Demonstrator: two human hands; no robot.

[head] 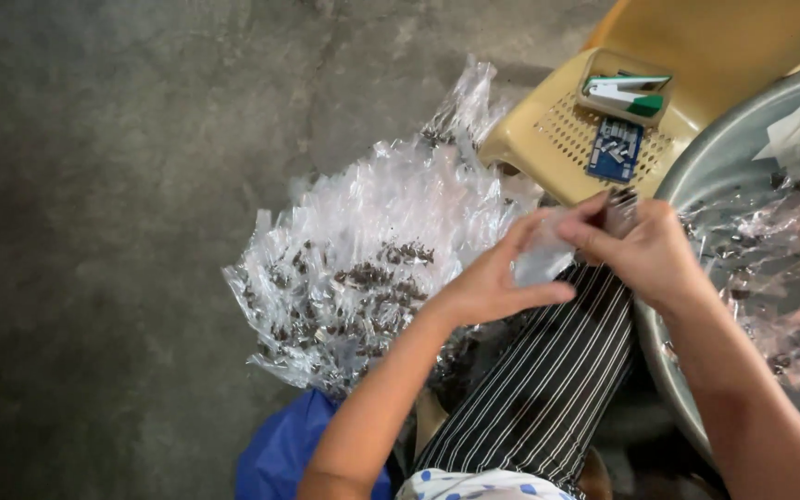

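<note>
Both hands are up at the middle of the view, over a striped trouser leg (548,370), and they meet on a small clear plastic packet (543,261). The left hand (497,278) pinches the packet's lower edge between thumb and fingers, while the right hand (645,250) closes on its upper end, where something dark and ribbed (620,211) shows between the fingertips; what that is, I cannot tell. So the hands are together, each clamped on one end of the same packet. It looks featherlight and limp, thin film that crumples and slides under the fingers, so by my judgement the firm place to take it is right at the edges or the folded top, pinched flat, not around the soft middle. To the left, on the concrete floor (94,231), lies a big heap of crumpled clear plastic bags (363,268) with dark specks of small pieces scattered through it. Beyond the hands sits a yellow plastic stool (557,139) with a perforated seat, carrying a small tray with a green and white stapler (627,93) and, just beside it, a little blue packet (615,150). On the right a large grey metal basin (724,157) holds more clear packets (780,250). A blue cloth (289,449) peeks in at the bottom.
</note>
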